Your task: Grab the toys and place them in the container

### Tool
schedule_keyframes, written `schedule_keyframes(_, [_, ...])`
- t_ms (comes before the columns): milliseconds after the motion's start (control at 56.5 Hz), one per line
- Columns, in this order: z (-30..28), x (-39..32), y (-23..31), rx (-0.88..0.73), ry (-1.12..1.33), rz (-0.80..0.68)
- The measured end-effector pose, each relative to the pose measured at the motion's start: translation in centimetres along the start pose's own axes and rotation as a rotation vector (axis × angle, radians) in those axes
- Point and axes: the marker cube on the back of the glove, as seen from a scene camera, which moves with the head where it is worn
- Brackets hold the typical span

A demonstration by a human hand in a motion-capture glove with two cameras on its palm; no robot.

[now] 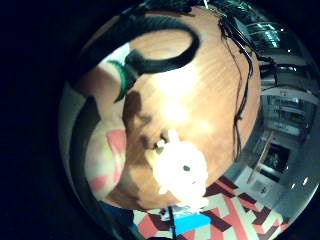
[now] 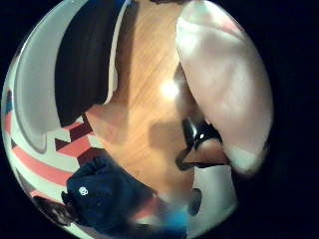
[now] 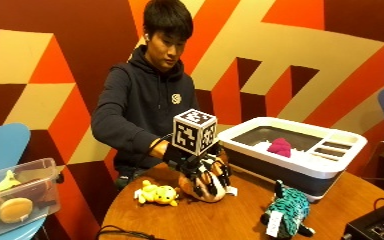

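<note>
Honestly, get the wrap right before lifting that plush

So from where I'm standing, the person's black-gloved right hand (image 3: 202, 175) is down on the round wooden table (image 3: 232, 220), fingers curled round a rounded orange-and-cream soft toy (image 3: 208, 191). It looks like a grasp just being made or about to lift, toy seemingly on the wood.

Other toys waiting: a small yellow plush (image 3: 157, 194) just beside the hand, and a teal-and-black striped plush animal (image 3: 286, 214) standing further along the table. The white-rimmed dark container (image 3: 292, 150) sits behind the hand, already holding a small magenta toy (image 3: 280, 147).

My two cents: get the fingers under the toy's belly rather than pinching fuzz, lift straight up so the yellow one isn't dragged along, clear the container's rim, then let go over the big compartment, not the little side pockets.
</note>
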Motion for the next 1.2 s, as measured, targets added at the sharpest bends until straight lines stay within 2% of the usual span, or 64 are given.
schedule_keyframes(177, [-0.6,0.5,-0.9,0.097,-0.079,-0.024])
schedule_keyframes(336, [-2.6,0.1,-1.1,0.106,-0.099,-0.040])
schedule_keyframes(460, [-7.2,-1.0,-0.1,0.158,-0.113,-0.056])
schedule_keyframes(725, [-17.9,-7.8,1.5,0.453,-0.271,-0.176])
schedule_keyframes(867, [-18.1,-11.8,-1.0,0.311,-0.353,-0.221])
schedule_keyframes(955, [-16.4,-14.1,-2.0,0.105,-0.313,-0.241])
schedule_keyframes(1008, [-15.9,-13.7,-3.0,0.030,-0.284,-0.204])
schedule_keyframes(1203, [-16.8,-10.9,-1.2,0.125,-0.291,-0.202])
